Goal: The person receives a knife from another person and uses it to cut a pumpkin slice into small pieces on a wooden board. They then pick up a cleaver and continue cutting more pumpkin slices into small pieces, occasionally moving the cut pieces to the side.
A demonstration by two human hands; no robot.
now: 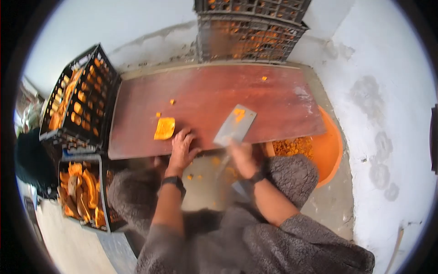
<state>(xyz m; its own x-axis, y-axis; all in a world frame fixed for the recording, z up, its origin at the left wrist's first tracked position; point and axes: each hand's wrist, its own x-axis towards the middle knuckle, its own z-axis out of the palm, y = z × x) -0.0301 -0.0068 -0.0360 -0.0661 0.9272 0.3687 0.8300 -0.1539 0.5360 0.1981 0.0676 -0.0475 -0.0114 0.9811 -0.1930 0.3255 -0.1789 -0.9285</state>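
Observation:
A flat orange pumpkin piece (164, 128) lies on the reddish board (196, 91), left of my left hand (183, 148). That hand rests at the board's front edge with its fingers apart, holding nothing. My right hand (242, 157) is wrapped round the handle of a wide cleaver (236, 125), whose blade is over the board with small orange bits on it. The handle itself is mostly hidden by the fingers. Small orange cubes (172, 102) are scattered on the board.
Black crates of orange pieces stand at the left (96, 86) and behind the board (248, 39). A lower crate (104, 192) holds pumpkin strips. An orange basin (335, 148) with small cut pieces sits partly under the board's right end. Bits lie on the floor.

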